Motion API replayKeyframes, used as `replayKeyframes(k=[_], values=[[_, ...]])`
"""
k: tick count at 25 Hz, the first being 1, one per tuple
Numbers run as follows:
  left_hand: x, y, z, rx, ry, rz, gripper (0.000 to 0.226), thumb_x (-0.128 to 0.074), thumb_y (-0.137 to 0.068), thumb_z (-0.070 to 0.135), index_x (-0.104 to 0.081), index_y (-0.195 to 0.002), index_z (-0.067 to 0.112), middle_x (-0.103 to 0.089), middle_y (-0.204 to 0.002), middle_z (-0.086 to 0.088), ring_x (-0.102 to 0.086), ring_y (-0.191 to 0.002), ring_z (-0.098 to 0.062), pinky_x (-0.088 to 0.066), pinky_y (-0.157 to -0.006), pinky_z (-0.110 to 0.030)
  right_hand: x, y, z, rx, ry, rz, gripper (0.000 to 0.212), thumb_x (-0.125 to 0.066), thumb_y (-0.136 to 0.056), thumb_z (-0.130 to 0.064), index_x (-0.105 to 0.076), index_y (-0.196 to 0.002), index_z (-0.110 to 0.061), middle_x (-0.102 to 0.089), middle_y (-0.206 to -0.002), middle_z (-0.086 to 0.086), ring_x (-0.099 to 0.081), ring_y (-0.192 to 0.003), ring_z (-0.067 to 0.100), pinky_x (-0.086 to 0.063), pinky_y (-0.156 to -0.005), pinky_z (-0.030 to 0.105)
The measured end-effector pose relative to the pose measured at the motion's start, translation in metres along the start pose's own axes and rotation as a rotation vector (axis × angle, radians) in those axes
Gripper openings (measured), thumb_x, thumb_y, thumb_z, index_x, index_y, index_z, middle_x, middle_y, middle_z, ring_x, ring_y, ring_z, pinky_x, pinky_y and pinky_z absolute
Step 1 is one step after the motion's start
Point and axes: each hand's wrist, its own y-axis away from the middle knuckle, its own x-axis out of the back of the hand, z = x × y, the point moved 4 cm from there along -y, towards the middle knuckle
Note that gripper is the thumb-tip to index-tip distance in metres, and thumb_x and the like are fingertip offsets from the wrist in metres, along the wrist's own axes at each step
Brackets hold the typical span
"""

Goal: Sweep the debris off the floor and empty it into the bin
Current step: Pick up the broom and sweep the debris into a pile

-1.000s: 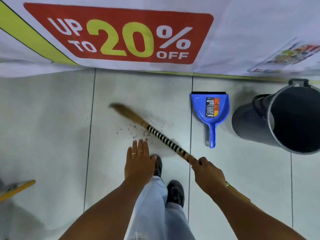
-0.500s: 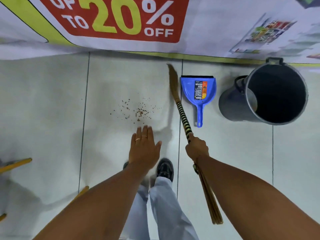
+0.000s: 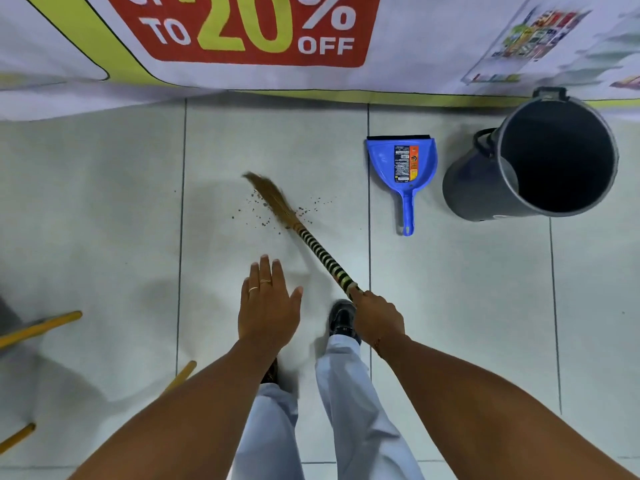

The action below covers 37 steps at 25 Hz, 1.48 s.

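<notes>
Small brown debris [image 3: 258, 221] lies scattered on the pale tiled floor ahead of my feet. My right hand [image 3: 378, 315] grips a broom [image 3: 313, 245] by its black-and-yellow banded handle; the straw head rests on the debris, pointing up-left. Held flat with its fingers spread, my left hand [image 3: 268, 304] hovers over the floor and holds nothing. A blue dustpan [image 3: 401, 168] lies flat to the right, handle toward me. Right of it stands a dark grey bin [image 3: 533, 161], open and dark inside.
A white banner [image 3: 249, 32] with a red "20% OFF" panel lies along the far edge of the floor. Yellow legs [image 3: 38, 327] of some furniture stand at the left. My shoes [image 3: 341, 317] and pale trousers are below the hands.
The broom head has swung left from beside the dustpan back onto the debris, as it was a second ago. The left hand stays spread and idle.
</notes>
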Motion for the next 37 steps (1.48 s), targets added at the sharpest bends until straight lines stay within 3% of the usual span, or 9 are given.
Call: replayKeyframes(k=[3, 7, 10, 12, 20, 24, 32, 34, 37], values=[[0.008, 0.022, -0.018, -0.025, -0.02, 0.043, 0.069, -0.033, -0.098, 0.042, -0.009, -0.15, 0.004, -0.001, -0.16, -0.018, -0.005, -0.148, -0.032, -0.013, -0.121, -0.04, -0.009, 0.034, -0.005, -0.015, -0.084, 0.105, 0.064, -0.042, -0.09, -0.01, -0.024, -0.147, -0.031, -0.048, -0.132, 0.005, -0.059, -0.102, 0.034, -0.05, -0.078, 0.038], [0.019, 0.041, -0.038, -0.101, -0.038, 0.055, 0.068, -0.033, -0.098, 0.041, -0.008, -0.15, 0.004, -0.001, -0.16, -0.016, -0.004, -0.148, -0.031, -0.011, -0.121, -0.04, -0.02, 0.057, -0.008, -0.259, -0.226, 0.2, 0.06, -0.04, -0.092, -0.011, -0.021, -0.148, -0.027, -0.047, -0.133, 0.011, -0.056, -0.108, 0.037, -0.048, -0.085, 0.04], [0.019, 0.045, -0.048, -0.154, -0.078, 0.04, 0.067, -0.028, -0.099, 0.041, -0.005, -0.15, 0.004, -0.002, -0.161, -0.015, -0.002, -0.148, -0.03, -0.009, -0.122, -0.04, -0.046, 0.06, -0.017, -0.469, -0.407, 0.092, 0.048, -0.036, -0.095, -0.013, -0.032, -0.143, -0.012, -0.051, -0.133, 0.017, -0.053, -0.118, 0.037, -0.044, -0.096, 0.041], [0.018, 0.048, -0.056, -0.178, -0.092, 0.026, 0.066, -0.027, -0.1, 0.041, -0.005, -0.15, 0.004, -0.003, -0.161, -0.015, -0.002, -0.148, -0.03, -0.009, -0.123, -0.04, -0.067, 0.064, -0.03, -0.508, -0.483, 0.003, 0.041, -0.037, -0.096, -0.015, -0.043, -0.136, -0.006, -0.053, -0.134, 0.019, -0.052, -0.121, 0.035, -0.043, -0.1, 0.039], [0.004, 0.069, -0.117, -0.177, -0.086, 0.066, 0.064, -0.042, -0.096, 0.036, -0.027, -0.144, -0.003, -0.027, -0.154, -0.023, -0.024, -0.143, -0.038, -0.024, -0.117, -0.047, -0.114, 0.06, -0.091, -0.394, -0.413, -0.084, 0.038, -0.037, -0.096, -0.012, -0.045, -0.132, -0.005, -0.052, -0.135, 0.018, -0.051, -0.123, 0.032, -0.044, -0.098, 0.036], [0.003, 0.071, -0.141, -0.127, -0.058, 0.045, 0.065, -0.037, -0.098, 0.038, -0.018, -0.148, 0.001, -0.017, -0.158, -0.018, -0.014, -0.147, -0.033, -0.016, -0.12, -0.042, -0.115, 0.051, -0.111, -0.346, -0.36, -0.058, 0.038, -0.036, -0.095, -0.013, -0.044, -0.132, -0.006, -0.055, -0.132, 0.018, -0.052, -0.121, 0.032, -0.045, -0.097, 0.037], [0.001, 0.067, -0.151, -0.107, -0.052, 0.065, 0.066, -0.035, -0.098, 0.04, -0.015, -0.149, 0.003, -0.016, -0.159, -0.016, -0.012, -0.147, -0.031, -0.015, -0.12, -0.04, -0.119, 0.052, -0.149, -0.257, -0.335, -0.038, 0.039, -0.036, -0.095, -0.013, -0.044, -0.133, -0.012, -0.056, -0.128, 0.014, -0.054, -0.118, 0.032, -0.047, -0.093, 0.039], [-0.002, 0.067, -0.152, -0.117, -0.072, 0.065, 0.065, -0.04, -0.097, 0.037, -0.021, -0.147, 0.001, -0.022, -0.157, -0.019, -0.018, -0.146, -0.034, -0.019, -0.119, -0.042, -0.12, 0.064, -0.153, -0.214, -0.354, 0.019, 0.045, -0.036, -0.094, -0.01, -0.039, -0.138, -0.017, -0.056, -0.127, 0.012, -0.055, -0.115, 0.031, -0.047, -0.09, 0.039], [-0.01, 0.075, -0.147, -0.155, -0.14, 0.03, 0.063, -0.062, -0.087, 0.03, -0.044, -0.134, -0.007, -0.047, -0.141, -0.027, -0.043, -0.132, -0.042, -0.04, -0.106, -0.051, -0.121, 0.093, -0.14, -0.177, -0.424, 0.14, 0.061, -0.04, -0.09, -0.005, -0.029, -0.146, -0.025, -0.051, -0.132, 0.01, -0.056, -0.112, 0.032, -0.049, -0.087, 0.038]])
